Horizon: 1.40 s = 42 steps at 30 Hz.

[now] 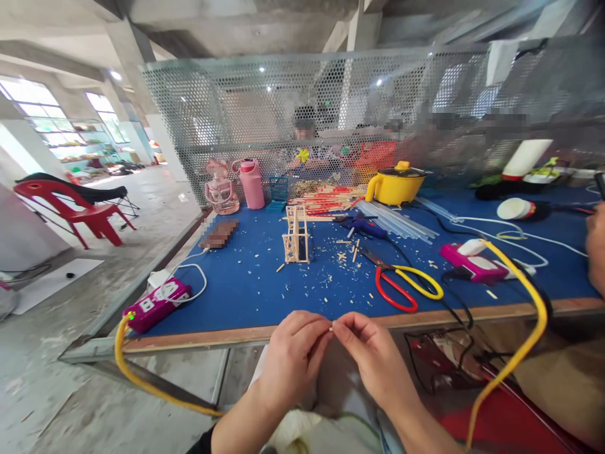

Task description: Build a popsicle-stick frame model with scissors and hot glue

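My left hand point(292, 353) and my right hand point(371, 352) meet just in front of the table's near edge. Their fingertips pinch a tiny piece of wooden stick point(331, 328) between them. Both hands are closed in a pinch. On the blue table top point(246, 284) beyond them stands a small frame built of wooden sticks point(297, 236). Scissors with red and yellow handles point(401, 284) lie to the right of my hands. A blue glue gun point(362, 225) lies further back. Wood chips are scattered over the cloth.
A yellow pot point(396, 183), a pile of sticks point(326, 198), clear glue rods point(397, 221), a pink bottle point(251, 183) and a pink power strip point(155, 306) with a yellow cable are about. A mesh screen point(302, 101) stands behind; people sit beyond it. A red chair point(75, 211) is left.
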Each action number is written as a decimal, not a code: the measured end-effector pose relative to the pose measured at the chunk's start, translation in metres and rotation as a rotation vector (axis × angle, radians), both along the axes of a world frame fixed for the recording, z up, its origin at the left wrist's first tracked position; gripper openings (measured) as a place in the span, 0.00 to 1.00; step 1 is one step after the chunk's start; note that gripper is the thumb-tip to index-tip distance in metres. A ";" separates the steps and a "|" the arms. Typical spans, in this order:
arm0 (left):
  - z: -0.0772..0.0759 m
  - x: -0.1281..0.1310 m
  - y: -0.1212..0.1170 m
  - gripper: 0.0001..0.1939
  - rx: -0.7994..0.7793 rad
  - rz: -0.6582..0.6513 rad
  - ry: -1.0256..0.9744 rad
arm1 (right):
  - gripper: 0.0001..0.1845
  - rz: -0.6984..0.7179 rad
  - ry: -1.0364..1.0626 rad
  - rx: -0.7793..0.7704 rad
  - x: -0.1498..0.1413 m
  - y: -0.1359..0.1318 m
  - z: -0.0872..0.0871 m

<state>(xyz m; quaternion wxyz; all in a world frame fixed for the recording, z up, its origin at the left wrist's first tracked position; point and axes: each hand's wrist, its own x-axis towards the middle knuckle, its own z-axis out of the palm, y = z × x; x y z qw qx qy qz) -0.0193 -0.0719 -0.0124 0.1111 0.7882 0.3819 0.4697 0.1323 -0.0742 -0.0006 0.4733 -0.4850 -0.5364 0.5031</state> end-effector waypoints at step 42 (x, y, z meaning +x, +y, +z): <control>-0.005 0.016 0.033 0.11 0.092 0.067 -0.175 | 0.11 -0.132 0.284 -0.018 -0.013 0.030 -0.007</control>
